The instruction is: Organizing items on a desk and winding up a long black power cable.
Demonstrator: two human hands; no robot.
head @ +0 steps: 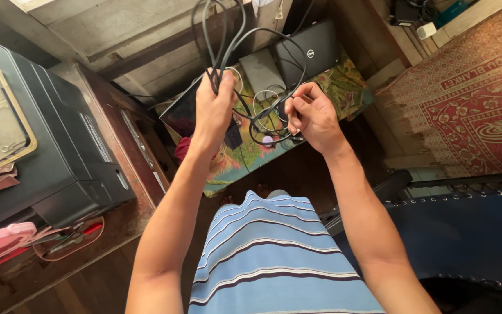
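Black cable (274, 75), gripped by 2 hands (215, 107)

cable loops (262, 110) between hands, printer (47, 145) left

A lived-in home room: a patterned red rug (472, 99) on a plank floor (297, 174), a black printer (47, 145) on a worn wooden tabletop (140, 151), and a laptop (312, 49) on a floral cloth (344, 87).

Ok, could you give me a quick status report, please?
Left hand gripping black cable bundle. Right hand pinching a loop. Laptop below, nothing in the way.
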